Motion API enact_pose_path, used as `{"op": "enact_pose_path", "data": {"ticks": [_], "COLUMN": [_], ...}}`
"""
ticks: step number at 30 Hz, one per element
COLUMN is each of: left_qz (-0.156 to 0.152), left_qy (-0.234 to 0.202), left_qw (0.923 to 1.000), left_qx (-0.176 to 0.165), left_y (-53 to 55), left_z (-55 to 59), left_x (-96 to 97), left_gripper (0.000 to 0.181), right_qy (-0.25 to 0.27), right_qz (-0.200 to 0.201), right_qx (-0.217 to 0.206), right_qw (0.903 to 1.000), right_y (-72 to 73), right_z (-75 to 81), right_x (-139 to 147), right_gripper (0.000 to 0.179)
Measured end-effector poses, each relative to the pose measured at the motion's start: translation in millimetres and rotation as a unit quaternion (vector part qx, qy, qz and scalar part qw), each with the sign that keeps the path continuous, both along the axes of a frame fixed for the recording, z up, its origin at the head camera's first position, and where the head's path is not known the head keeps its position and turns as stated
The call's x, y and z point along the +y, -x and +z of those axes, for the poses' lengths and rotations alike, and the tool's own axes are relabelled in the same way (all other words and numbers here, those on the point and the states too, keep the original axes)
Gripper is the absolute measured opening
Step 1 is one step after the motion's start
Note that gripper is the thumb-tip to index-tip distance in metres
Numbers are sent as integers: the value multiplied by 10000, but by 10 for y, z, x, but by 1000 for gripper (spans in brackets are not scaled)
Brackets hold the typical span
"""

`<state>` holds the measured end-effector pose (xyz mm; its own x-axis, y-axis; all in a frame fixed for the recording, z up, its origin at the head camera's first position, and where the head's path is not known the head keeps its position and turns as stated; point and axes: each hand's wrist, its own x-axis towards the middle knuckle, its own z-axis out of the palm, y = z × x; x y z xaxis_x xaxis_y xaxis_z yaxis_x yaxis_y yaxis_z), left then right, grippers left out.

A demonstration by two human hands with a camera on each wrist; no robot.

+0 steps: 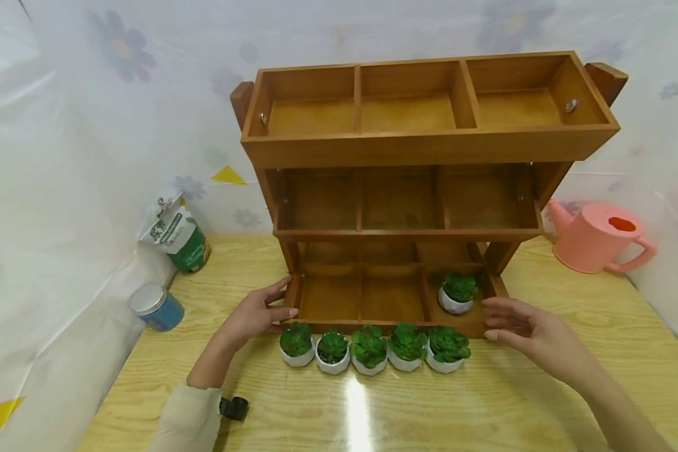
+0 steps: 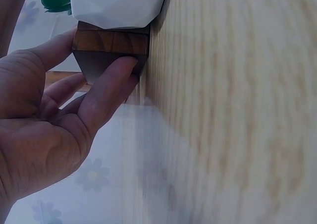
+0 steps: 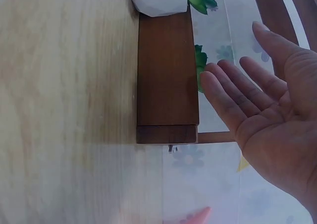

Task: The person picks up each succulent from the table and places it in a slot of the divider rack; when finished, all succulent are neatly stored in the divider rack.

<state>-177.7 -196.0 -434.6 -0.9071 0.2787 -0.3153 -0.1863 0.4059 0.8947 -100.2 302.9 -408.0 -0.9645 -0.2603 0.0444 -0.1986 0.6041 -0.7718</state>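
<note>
A three-tier wooden plant shelf [image 1: 373, 147] stands on the table, each tier split into three compartments. My left hand [image 1: 254, 317] pinches the left front corner of its lowest tier, thumb and fingers set around the wood [image 2: 111, 41] in the left wrist view. By the right front corner, my right hand [image 1: 542, 342] holds nothing, its fingers nearly straight; the right wrist view shows the palm turned up beside the wood. One potted succulent [image 1: 454, 304] sits in the lowest tier's right compartment. Several more potted succulents [image 1: 369, 351] line up along the shelf's front edge.
A pink watering can [image 1: 590, 238] is at the right of the table. On the left are a green and white pouch [image 1: 183, 242] and a blue jar [image 1: 161, 311] with a silvery lid. White flowered sheeting [image 1: 102, 157] hangs behind and at the sides.
</note>
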Motion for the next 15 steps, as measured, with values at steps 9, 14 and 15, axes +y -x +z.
{"op": "enact_pose_path", "data": {"ticks": [9, 14, 15], "left_qz": [9, 7, 12], "left_qy": [-25, -17, -20], "left_qw": [10000, 10000, 10000], "left_qx": [3, -11, -11], "left_y": [2, 4, 5], "left_z": [-13, -12, -9], "left_x": [-10, -11, -10], "left_gripper": [76, 76, 76], "right_qy": [291, 382, 407], "right_qz": [485, 642, 656], "right_qx": [-329, -636, -675], "right_qw": [9979, 9952, 9947], "right_y": [-84, -114, -117], "right_z": [-97, -139, -147], "right_x": [-76, -103, -111], "right_gripper": [47, 49, 50]}}
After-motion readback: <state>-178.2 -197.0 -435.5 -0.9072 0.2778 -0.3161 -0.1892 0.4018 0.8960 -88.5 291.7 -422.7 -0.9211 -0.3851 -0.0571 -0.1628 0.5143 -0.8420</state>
